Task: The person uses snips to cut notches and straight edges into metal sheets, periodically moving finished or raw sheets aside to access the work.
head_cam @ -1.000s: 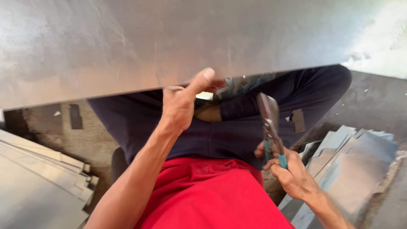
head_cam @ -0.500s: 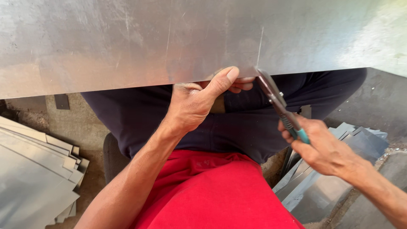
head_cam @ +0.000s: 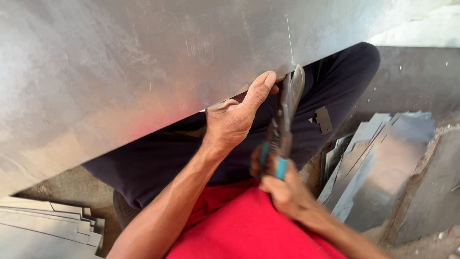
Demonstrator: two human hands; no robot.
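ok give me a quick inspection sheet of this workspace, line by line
surface: dusty concrete floor, no bench seen
job's things: large metal sheet with a scribed line near its lower edge; snips, blades at the sheet's edge by that line
clutter: cut metal pieces piled at right; flat strips stacked at lower left
hands: left hand grips the sheet's edge, thumb on top; right hand holds the snips' blue handles
cables: nothing seen
surroundings: person's dark trousers and red shirt below the sheet

Left hand [head_cam: 235, 120] grips the metal sheet [head_cam: 143, 72] edge; right hand [head_cam: 282, 192] holds tin snips [head_cam: 283, 120] (blades at the edge).
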